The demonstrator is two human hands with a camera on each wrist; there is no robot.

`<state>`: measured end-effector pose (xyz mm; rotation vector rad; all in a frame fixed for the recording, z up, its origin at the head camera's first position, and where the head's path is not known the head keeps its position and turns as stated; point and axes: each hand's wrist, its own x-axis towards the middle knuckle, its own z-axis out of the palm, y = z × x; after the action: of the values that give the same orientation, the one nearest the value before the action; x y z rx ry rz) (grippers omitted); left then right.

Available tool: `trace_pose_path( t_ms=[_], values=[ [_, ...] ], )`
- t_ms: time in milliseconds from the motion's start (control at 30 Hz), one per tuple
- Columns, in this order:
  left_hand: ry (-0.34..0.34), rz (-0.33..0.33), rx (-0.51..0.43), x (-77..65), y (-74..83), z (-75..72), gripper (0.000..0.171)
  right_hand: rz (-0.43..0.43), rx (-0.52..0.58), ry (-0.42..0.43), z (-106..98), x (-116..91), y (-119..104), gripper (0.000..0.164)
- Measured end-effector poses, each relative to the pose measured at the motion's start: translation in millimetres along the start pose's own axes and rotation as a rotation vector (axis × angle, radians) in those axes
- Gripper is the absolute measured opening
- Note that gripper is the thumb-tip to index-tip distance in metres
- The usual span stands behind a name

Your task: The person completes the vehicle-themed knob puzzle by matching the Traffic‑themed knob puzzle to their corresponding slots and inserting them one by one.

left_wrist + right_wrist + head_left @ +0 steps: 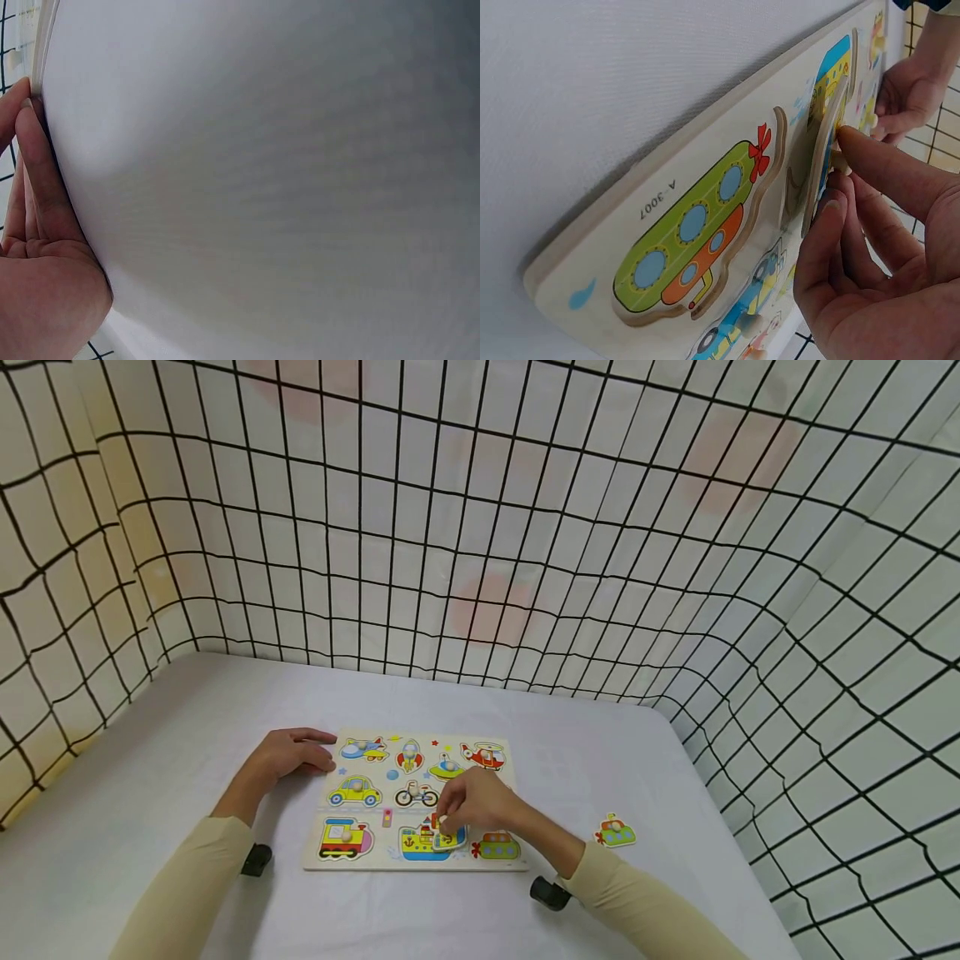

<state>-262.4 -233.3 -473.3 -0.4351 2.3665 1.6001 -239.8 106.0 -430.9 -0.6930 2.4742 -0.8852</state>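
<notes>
My right hand [480, 797] pinches the knob of a wooden ship puzzle piece [822, 161]. The piece is tilted over the printed ship recess [415, 843] on a peg puzzle board [383, 853], overlapping its right part. Beside it, the submarine recess [690, 225] shows its printed picture with no piece in it. At the board's upper left edge, my left hand [288, 753] rests with its fingers loosely extended and its fingertips at the rim. In the left wrist view, part of the left hand [49, 217] shows along the left side.
A submarine piece [615, 833] lies on the white cloth to the right of the board. Knobbed pieces sit in the board, among them a train [345, 839], a car [355, 791] and a helicopter [483, 756]. Black netting [480, 560] surrounds the table on the far sides.
</notes>
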Motion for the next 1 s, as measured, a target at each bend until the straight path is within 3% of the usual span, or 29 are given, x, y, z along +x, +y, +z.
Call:
trace_pose_path(
  t_ms=[400,1000],
  values=[
    [0.007,-0.022,0.004,-2.6,2.0,1.3,0.060,0.020,0.001,0.022,3.0,-0.9,3.1,0.013],
    [0.008,-0.015,0.032,-6.6,3.6,1.2,0.058,0.004,0.002,-0.031,1.5,-1.8,-1.6,0.013]
  ],
)
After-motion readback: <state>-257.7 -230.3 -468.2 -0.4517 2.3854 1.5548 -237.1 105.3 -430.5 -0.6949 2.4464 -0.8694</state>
